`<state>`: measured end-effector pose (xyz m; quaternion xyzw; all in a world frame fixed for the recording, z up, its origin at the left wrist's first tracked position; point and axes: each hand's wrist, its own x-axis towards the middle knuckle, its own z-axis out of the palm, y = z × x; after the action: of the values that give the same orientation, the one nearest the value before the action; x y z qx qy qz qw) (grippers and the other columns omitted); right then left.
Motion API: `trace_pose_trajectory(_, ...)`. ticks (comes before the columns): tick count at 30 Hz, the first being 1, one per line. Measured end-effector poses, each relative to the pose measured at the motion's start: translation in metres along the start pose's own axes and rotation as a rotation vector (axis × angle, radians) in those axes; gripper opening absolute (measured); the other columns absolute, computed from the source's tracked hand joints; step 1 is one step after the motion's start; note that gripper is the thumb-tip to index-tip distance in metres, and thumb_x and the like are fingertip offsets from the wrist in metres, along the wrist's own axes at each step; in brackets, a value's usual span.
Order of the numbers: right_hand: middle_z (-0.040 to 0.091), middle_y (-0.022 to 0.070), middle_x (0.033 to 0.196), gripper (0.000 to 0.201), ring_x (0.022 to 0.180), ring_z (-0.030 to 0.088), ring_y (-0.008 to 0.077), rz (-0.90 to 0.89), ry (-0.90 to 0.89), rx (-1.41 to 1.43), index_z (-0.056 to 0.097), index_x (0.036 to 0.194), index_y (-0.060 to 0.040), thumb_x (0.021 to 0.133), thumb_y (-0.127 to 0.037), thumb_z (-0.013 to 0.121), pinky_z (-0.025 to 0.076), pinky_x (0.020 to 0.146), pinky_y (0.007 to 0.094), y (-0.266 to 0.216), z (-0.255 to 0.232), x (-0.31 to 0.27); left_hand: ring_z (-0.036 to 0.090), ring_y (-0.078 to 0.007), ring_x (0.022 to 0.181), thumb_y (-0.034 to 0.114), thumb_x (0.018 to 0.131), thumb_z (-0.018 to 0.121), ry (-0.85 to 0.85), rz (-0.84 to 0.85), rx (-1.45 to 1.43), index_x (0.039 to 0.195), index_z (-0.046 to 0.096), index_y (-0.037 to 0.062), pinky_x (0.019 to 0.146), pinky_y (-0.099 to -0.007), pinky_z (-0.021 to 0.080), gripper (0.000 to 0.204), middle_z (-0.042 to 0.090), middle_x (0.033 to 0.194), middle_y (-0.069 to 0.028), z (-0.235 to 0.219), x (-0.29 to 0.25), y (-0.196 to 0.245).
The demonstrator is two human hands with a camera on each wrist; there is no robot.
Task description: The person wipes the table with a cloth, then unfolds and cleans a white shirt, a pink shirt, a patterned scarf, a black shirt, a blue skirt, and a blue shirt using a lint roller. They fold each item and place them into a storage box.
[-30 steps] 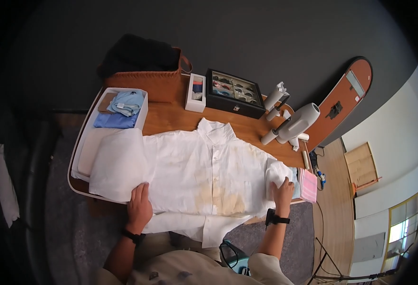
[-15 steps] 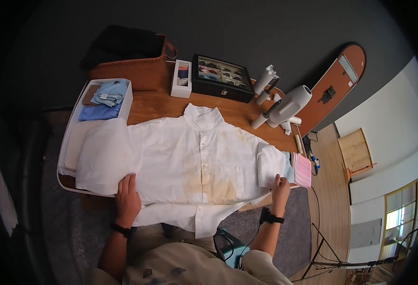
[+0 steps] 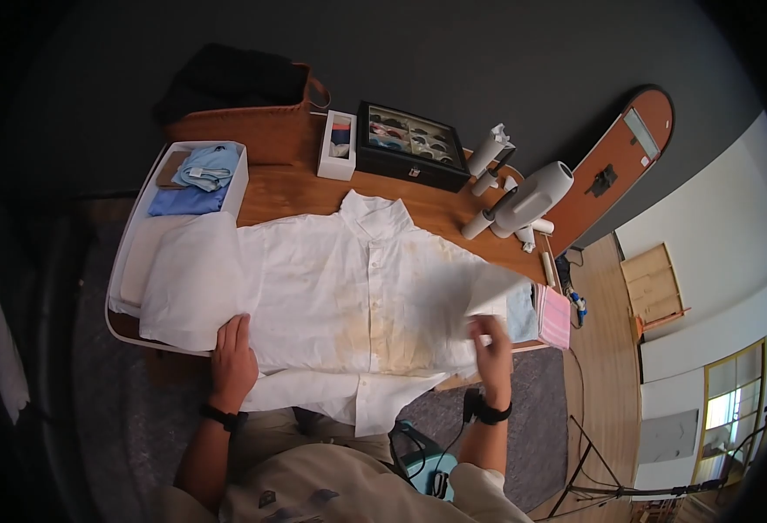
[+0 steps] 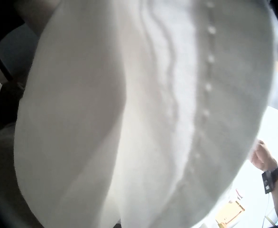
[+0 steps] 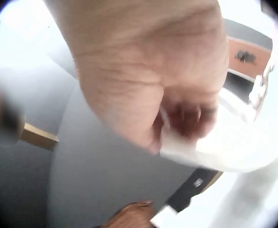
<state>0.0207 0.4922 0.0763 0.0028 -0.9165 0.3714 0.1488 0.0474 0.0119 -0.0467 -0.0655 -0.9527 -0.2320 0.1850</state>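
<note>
A white button-up shirt (image 3: 305,288) lies front up on the wooden table, collar at the far side, with yellowish-brown stains across its lower front. My left hand (image 3: 233,362) grips its near edge beside the puffed, folded sleeve (image 3: 196,279) at left; the thumb is hidden. White cloth fills most of the left wrist view. In the right wrist view, my right hand (image 5: 153,80) pinches the opposite sleeve (image 5: 238,147) between thumb and curled fingers. That sleeve (image 3: 495,295) is raised over the shirt's right side, blurred by motion.
Beyond the shirt stand a brown basket (image 3: 226,139) with dark cloth, a narrow white box (image 3: 338,166) and a black display case (image 3: 422,173). A grey-white appliance (image 3: 531,200) stands at right, near pink folded cloth (image 3: 555,318). A white box (image 3: 240,179) at left holds blue clothes.
My right hand has moved left toward the shirt's middle, lifting the sleeve and uncovering light-blue cloth beneath. My left hand has stayed at the shirt's near edge. The head view has shifted slightly.
</note>
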Motion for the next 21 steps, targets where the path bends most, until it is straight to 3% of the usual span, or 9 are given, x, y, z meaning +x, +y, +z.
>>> trace_pose_trajectory(2,0.077,0.0126,0.096,0.012,0.091,0.074,0.0225,-0.241,-0.3,0.132,0.076,0.111,0.0019,0.1,-0.003,0.074,0.056,0.084,0.0333,-0.049,0.003,-0.005,0.056,-0.0413,0.132,-0.008,0.087,0.055,-0.005,-0.003,0.014,0.144,0.057,-0.0066,0.11,-0.0477,0.05,0.057,0.06,0.143,-0.0214,0.002,-0.001,-0.001)
trace_pose_trajectory(5,0.078,0.0149,0.097,0.013,0.09,0.075,0.0238,-0.19,-0.223,0.028,0.076,0.111,0.0023,0.101,-0.005,0.074,0.057,0.08,0.0339,-0.05,0.008,-0.005,0.056,-0.0405,0.133,-0.008,0.087,0.055,0.014,0.007,0.019,0.144,0.057,-0.0065,0.11,-0.0473,0.051,0.057,0.06,0.143,-0.021,0.005,-0.002,-0.003)
trace_pose_trajectory(7,0.076,0.019,0.098,0.014,0.086,0.074,0.0298,0.033,-0.108,-0.052,0.077,0.109,0.0021,0.099,-0.007,0.076,0.058,0.078,0.0394,-0.028,0.015,0.002,0.056,-0.0403,0.133,-0.007,0.088,0.056,0.0,0.0,0.018,0.144,0.057,-0.0065,0.109,-0.0471,0.051,0.056,0.06,0.143,-0.0209,0.002,0.0,-0.001)
trace_pose_trajectory(10,0.075,0.0206,0.101,0.018,0.089,0.074,0.0334,-0.04,-0.04,-0.285,0.076,0.112,0.0013,0.098,-0.009,0.077,0.059,0.079,0.0441,0.027,0.013,0.002,0.056,-0.0401,0.133,-0.007,0.088,0.056,-0.015,-0.009,0.011,0.143,0.057,-0.0066,0.109,-0.0467,0.052,0.056,0.06,0.144,-0.0208,-0.002,0.0,0.0)
trace_pose_trajectory(11,0.073,0.0239,0.107,0.029,0.097,0.073,0.0387,0.02,0.006,-0.361,0.072,0.123,0.0027,0.097,-0.012,0.076,0.059,0.084,0.0474,0.045,0.01,0.0,0.056,-0.04,0.133,-0.007,0.087,0.056,-0.016,-0.003,0.001,0.144,0.058,-0.0067,0.109,-0.0466,0.052,0.056,0.059,0.144,-0.0209,-0.002,-0.001,0.0)
trace_pose_trajectory(14,0.074,0.0216,0.1,0.041,0.087,0.073,0.0357,0.232,0.152,-0.464,0.066,0.132,0.0083,0.1,-0.017,0.074,0.059,0.081,0.0448,0.102,0.002,-0.001,0.056,-0.04,0.133,-0.007,0.087,0.056,0.006,0.013,0.012,0.144,0.057,-0.0069,0.108,-0.0464,0.052,0.057,0.059,0.144,-0.0208,0.0,-0.001,-0.001)
trace_pose_trajectory(15,0.073,0.0249,0.101,0.056,0.088,0.073,0.038,0.252,0.159,-0.444,0.057,0.143,0.0098,0.1,-0.022,0.074,0.058,0.082,0.0452,0.128,-0.001,-0.001,0.056,-0.04,0.133,-0.007,0.087,0.056,0.008,0.013,0.01,0.144,0.057,-0.0069,0.108,-0.0464,0.052,0.057,0.059,0.144,-0.0208,0.001,-0.002,-0.002)
trace_pose_trajectory(19,0.069,0.0338,0.112,0.065,0.104,0.07,0.0454,0.282,0.291,-0.499,0.051,0.146,0.0117,0.098,-0.024,0.075,0.055,0.093,0.0519,0.136,-0.01,0.016,0.057,-0.0397,0.133,-0.007,0.087,0.057,0.019,0.017,0.012,0.144,0.057,-0.007,0.108,-0.0463,0.052,0.057,0.06,0.144,-0.0205,0.003,-0.002,-0.003)
trace_pose_trajectory(21,0.072,0.033,0.108,0.071,0.098,0.073,0.044,0.538,0.185,-0.231,0.048,0.15,0.0113,0.096,-0.024,0.077,0.056,0.089,0.0512,0.113,-0.019,0.03,0.057,-0.0396,0.132,-0.007,0.087,0.057,0.022,0.022,0.011,0.144,0.058,-0.007,0.108,-0.0463,0.052,0.056,0.06,0.143,-0.0204,0.003,-0.003,-0.003)
